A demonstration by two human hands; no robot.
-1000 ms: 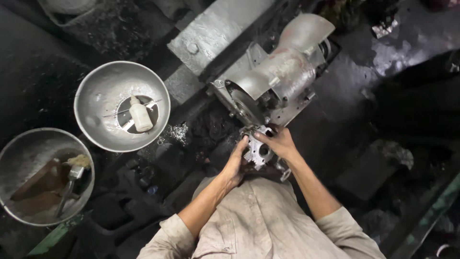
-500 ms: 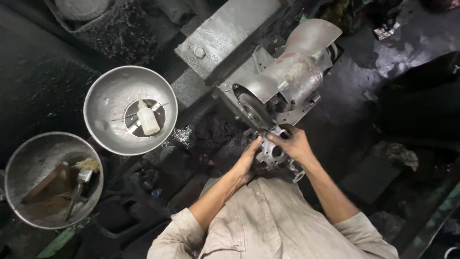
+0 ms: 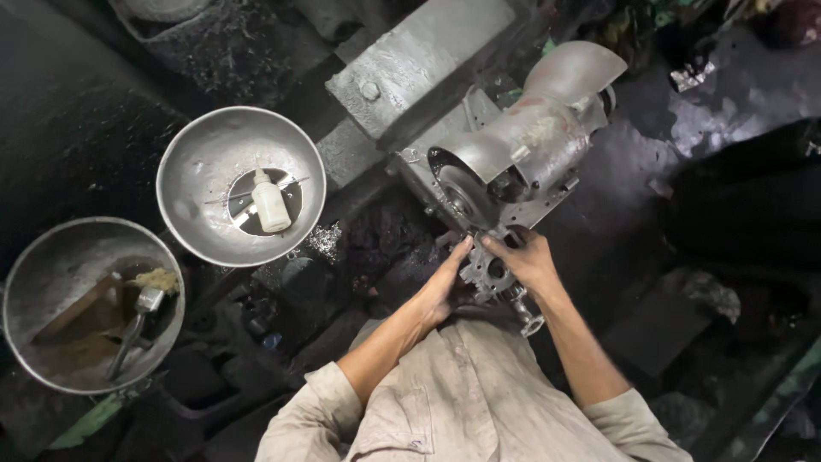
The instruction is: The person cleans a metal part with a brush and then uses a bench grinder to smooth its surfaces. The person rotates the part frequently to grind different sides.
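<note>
Both hands hold a grey cast metal part (image 3: pixel 486 275) with round holes, pressed up against the wheel (image 3: pixel 463 193) of a grinding machine (image 3: pixel 530 145). My left hand (image 3: pixel 446 282) grips the part's left side, fingers pointing up toward the wheel. My right hand (image 3: pixel 525 258) covers its upper right side. A curved metal hood sits over the wheel. The lower end of the part sticks out below my right wrist.
A metal bowl (image 3: pixel 205 162) with a small white bottle (image 3: pixel 270 204) stands left of the machine. A second bowl (image 3: pixel 51 265) at far left holds a brush (image 3: pixel 135 323) and brown paste. Metal shavings (image 3: pixel 323 239) lie between. Dark, greasy floor surrounds everything.
The view has shifted, so everything sits further right and lower. Both hands stay on the part, now held closer against the wheel.
</note>
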